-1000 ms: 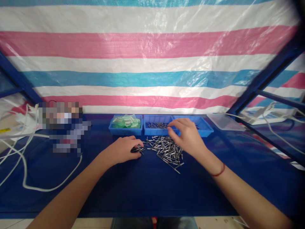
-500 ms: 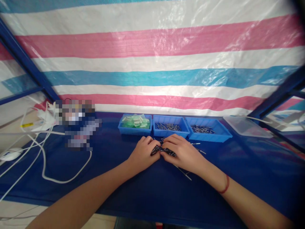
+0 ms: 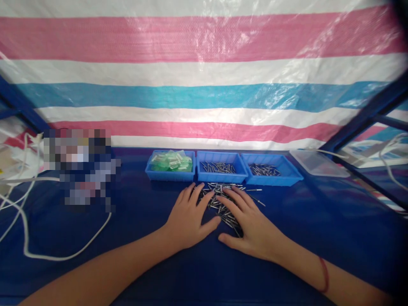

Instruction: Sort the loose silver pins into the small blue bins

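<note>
Two bare forearms are reaching in from the near edge across a dark blue tabletop (image 3: 143, 212), a red band (image 3: 325, 274) circling the right wrist. The left hand (image 3: 188, 221) and the right hand (image 3: 251, 225) are lying palm down side by side, thumbs nearly meeting; the fingers (image 3: 196, 193) of the left are spreading wide and flat, and the right hand's fingers (image 3: 237, 197) are doing the same, neither gripping anything. Both are resting on a loose heap of small metal pins (image 3: 219, 199), which is lying on the tabletop between and under the hands, just in front of three blue trays. A white cable (image 3: 63, 250) is looping across the cloth well to the left. Behind the heap, the left tray (image 3: 168, 175) is holding green pieces (image 3: 172, 161), while the middle tray (image 3: 221, 176) and the right tray (image 3: 274, 179) are each carrying more pins. A clear plastic container (image 3: 318, 163) is sitting just beside the right tray. A pink, white and blue striped tarp (image 3: 204, 97) is hanging behind the row, with a blue frame post (image 3: 360, 123) slanting across it at right.
</note>
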A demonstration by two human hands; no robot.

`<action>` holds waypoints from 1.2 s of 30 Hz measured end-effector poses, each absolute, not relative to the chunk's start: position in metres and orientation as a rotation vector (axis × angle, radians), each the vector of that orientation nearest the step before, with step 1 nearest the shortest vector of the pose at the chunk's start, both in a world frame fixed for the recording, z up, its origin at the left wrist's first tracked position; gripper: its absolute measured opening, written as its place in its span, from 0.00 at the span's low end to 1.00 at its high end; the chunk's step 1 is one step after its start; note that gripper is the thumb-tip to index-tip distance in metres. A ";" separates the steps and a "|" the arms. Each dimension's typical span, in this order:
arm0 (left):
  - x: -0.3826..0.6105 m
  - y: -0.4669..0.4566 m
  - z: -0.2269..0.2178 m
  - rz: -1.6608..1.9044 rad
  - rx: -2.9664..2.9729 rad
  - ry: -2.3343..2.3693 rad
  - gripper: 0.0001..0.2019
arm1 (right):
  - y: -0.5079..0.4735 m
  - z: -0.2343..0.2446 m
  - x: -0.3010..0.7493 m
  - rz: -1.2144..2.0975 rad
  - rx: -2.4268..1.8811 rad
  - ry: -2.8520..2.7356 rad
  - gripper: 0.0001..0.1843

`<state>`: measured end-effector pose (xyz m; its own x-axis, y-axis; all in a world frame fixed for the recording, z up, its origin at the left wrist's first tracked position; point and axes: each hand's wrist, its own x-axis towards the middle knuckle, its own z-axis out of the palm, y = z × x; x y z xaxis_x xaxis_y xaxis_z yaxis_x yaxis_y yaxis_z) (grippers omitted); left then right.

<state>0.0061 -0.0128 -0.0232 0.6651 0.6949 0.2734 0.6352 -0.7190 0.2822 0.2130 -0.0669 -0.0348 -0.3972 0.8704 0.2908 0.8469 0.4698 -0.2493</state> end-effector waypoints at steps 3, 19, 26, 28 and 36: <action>0.008 -0.017 -0.026 0.547 2.716 1.046 0.25 | -0.063 -0.032 0.200 0.133 -1.333 -2.317 0.37; 0.010 -0.031 -0.015 0.424 2.646 1.038 0.45 | -0.084 -0.056 0.246 -0.063 -1.667 -2.158 0.35; 0.011 -0.032 -0.021 0.557 2.649 1.072 0.36 | -0.079 -0.055 0.212 0.019 -1.560 -2.154 0.27; 0.011 -0.032 -0.022 0.584 2.646 1.080 0.33 | -0.074 -0.054 0.206 0.032 -1.534 -2.135 0.23; 0.012 -0.030 -0.029 0.615 2.640 1.089 0.34 | -0.050 -0.042 0.181 0.021 -1.389 -2.094 0.12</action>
<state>0.0123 -0.0297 -0.0292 0.6381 0.7114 0.2944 0.6196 -0.7015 0.3522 0.1806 -0.0495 -0.0420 -0.2561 0.8379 0.4820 0.8283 0.4473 -0.3374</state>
